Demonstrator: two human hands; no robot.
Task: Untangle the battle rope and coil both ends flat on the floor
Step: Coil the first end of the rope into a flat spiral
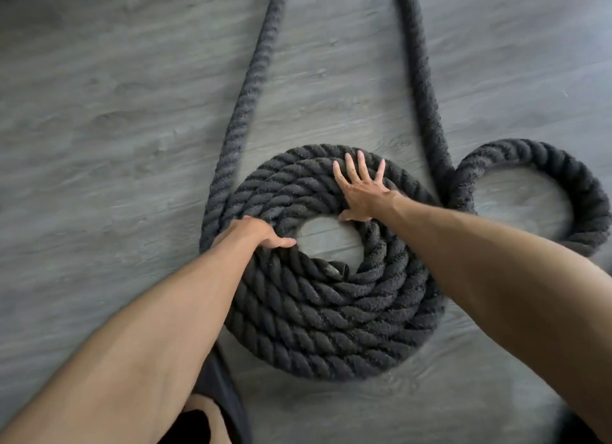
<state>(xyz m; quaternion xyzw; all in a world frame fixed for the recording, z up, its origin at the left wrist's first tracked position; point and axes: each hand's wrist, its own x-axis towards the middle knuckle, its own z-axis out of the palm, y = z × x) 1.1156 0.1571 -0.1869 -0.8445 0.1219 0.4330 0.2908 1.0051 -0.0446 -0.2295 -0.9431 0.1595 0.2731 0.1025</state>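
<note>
A thick black battle rope lies on the grey floor. One end is wound into a flat spiral coil (331, 314) of several turns around a bare centre. My left hand (261, 236) grips the coil's left side, fingers curled over the turns and thumb at the inner edge. My right hand (361, 191) rests flat on the coil's upper right, fingers spread. A rope strand (251, 79) runs from the coil's left edge up out of view. To the right, a single loose loop (583, 191) touches the coil, and its strand (420, 79) also runs up out of view.
Grey wood-look floor (116, 128) lies all around the rope. My knee in dark shorts (218, 397) shows at the bottom, close to the coil's lower left edge.
</note>
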